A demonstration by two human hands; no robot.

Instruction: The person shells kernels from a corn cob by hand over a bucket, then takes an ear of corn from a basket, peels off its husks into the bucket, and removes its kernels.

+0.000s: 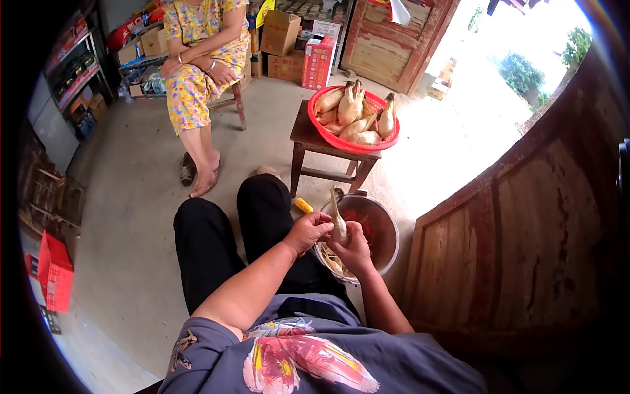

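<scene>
An ear of corn in its pale dry husk (338, 226) stands upright between my two hands, its dark silk tip pointing away from me. My right hand (355, 248) is closed around its lower end. On the other side, the fingers of my left hand (308, 233) pinch at the husk. Below my hands is a metal pot (392, 246) with husk pieces (333, 261) along its near left side and something reddish inside. A bare yellow corn cob (303, 205) lies just left of the pot, beyond my left hand.
A red plastic basket (351, 146) of unhusked corn (351, 108) rests on a wooden stool (305, 134) ahead. A seated person in a yellow floral outfit (190, 105) is at the upper left. A wooden door (499, 243) stands close on my right. Cardboard boxes (281, 33) stack at the back.
</scene>
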